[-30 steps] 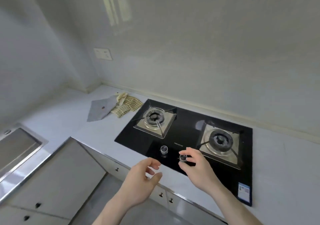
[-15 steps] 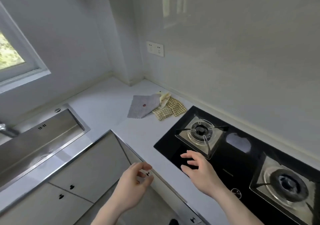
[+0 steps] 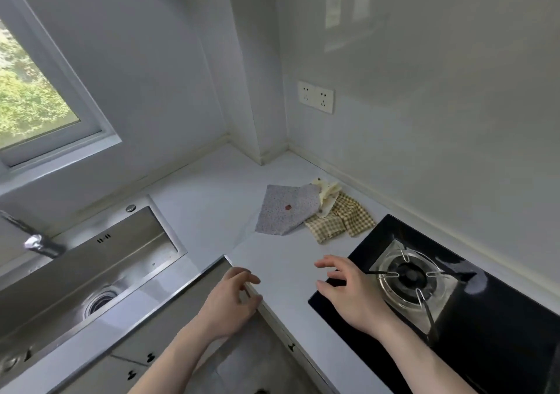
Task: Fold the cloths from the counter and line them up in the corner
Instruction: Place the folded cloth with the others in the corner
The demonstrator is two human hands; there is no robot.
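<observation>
Hovering empty, both hands (image 3: 230,302) (image 3: 351,293) face unfolded cloths (image 3: 315,212) on the counter (image 3: 212,200).

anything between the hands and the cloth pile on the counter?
Nothing visible. Only bare counter lies between the right hand, the left hand and the grey speckled cloth with the checked cloth beside it. The gas hob sits off to the right, outside that path.
</observation>
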